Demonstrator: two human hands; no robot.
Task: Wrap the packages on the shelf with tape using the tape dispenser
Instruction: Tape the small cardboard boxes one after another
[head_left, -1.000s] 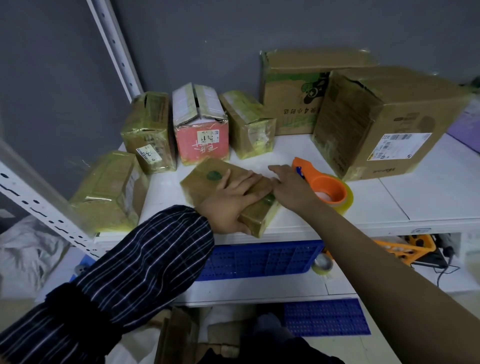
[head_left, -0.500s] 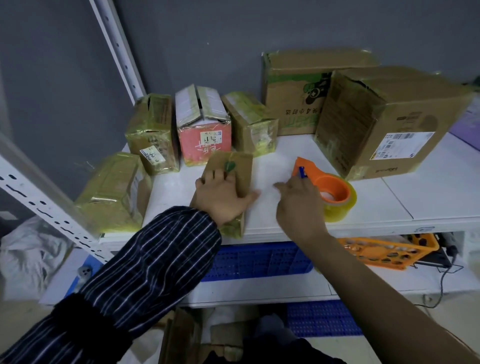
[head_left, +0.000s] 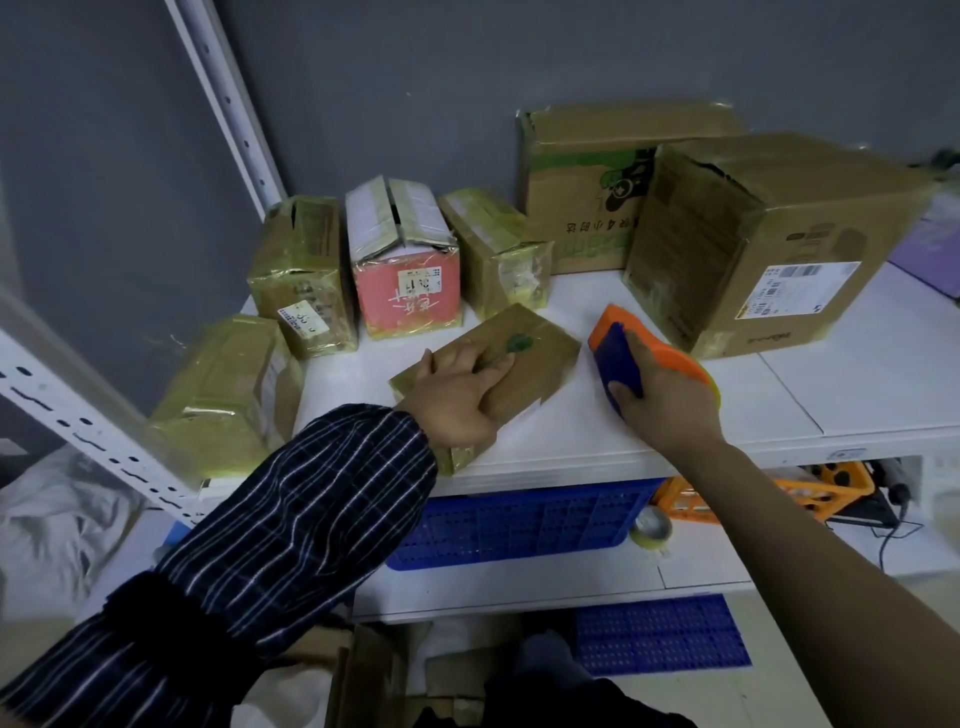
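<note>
The package I'm working on (head_left: 540, 348) lies flat near the front edge of the white shelf (head_left: 857, 374), turned at an angle, with its near corner reaching the shelf's lip. It is brown cardboard under glossy tape, with a green mark on top. My left grip (head_left: 457, 389) rests on it with the fingers laid out almost straight across the top, pressing down rather than closing round it.

Just to the right, apart from the package, my right grip (head_left: 660, 395) is closed round the tape dispenser (head_left: 618, 358). The thumb lies against its blue part and the fingers curl over the orange body. The dispenser sits low on the shelf, though I cannot tell whether it touches the surface.

Behind the package stand three small boxes in a row: a taped brown one (head_left: 301, 275), a pink one (head_left: 405, 270) with loose top flaps, and another taped one (head_left: 493, 249). A fourth taped parcel (head_left: 228, 384) lies at the left end. Two large cartons stand at the right, one with green print (head_left: 582, 182) and one bearing a shipping label (head_left: 769, 239).

Below the shelf are a blue crate (head_left: 519, 519), an orange crate (head_left: 821, 483) and a spare tape roll (head_left: 649, 527).
</note>
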